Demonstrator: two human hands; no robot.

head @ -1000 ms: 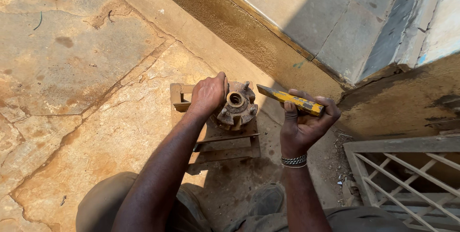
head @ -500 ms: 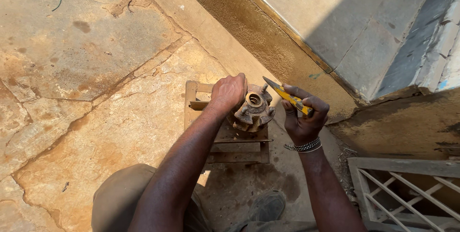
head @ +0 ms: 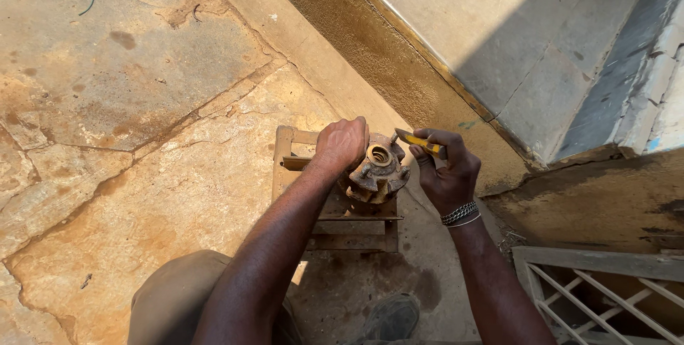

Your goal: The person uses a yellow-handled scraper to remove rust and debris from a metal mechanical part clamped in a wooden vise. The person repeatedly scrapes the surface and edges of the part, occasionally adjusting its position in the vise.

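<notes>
- firstly, at far left, stone paving [head: 142, 103], cracked and stained, bears a low rusty metal stand [head: 285, 147]; the stand sits directly ahead of the person's knees.
- left hand [head: 342, 144] is curled closed over the left upper edge of a rusty hub [head: 377, 174], fingers wrapped and pressing down on it; the palm side is hidden, so the exact grip underneath cannot be told.
- the hub rests on top of the stand, between the two hands. its open round bore faces upward toward the camera, so its axis runs roughly vertical; lobed flanges spread out around the bore.
- a yellow-handled tool [head: 419, 141] lies just right of the hub, its long axis running from upper left to lower right. its metal tip points left toward the hub's upper right rim and is at or just beside it; contact cannot be confirmed.
- right hand [head: 447, 170] is closed around the tool handle, fingers pinching it from above, with a beaded bracelet [head: 459, 212] at the wrist. it stands just beside the hub, not touching it.
- of the two, the left hand is on the hub; the right is near.
- at far right, a concrete step [head: 499, 45] and a metal grille [head: 605, 288] stand well apart from the work.
</notes>
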